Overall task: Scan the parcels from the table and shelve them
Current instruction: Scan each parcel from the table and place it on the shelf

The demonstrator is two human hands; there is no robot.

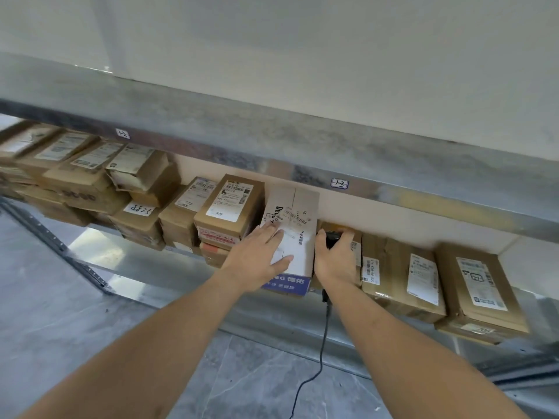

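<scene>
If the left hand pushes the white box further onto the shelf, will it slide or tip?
The white box probably slides: it lies flat, the left hand spread on top. Its cardboard looks stiff. Its front edge overhangs, so it might tip.

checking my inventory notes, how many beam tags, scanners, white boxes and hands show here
beam tags: 2
scanner: 1
white box: 1
hands: 2, left hand and right hand
total: 6
</scene>
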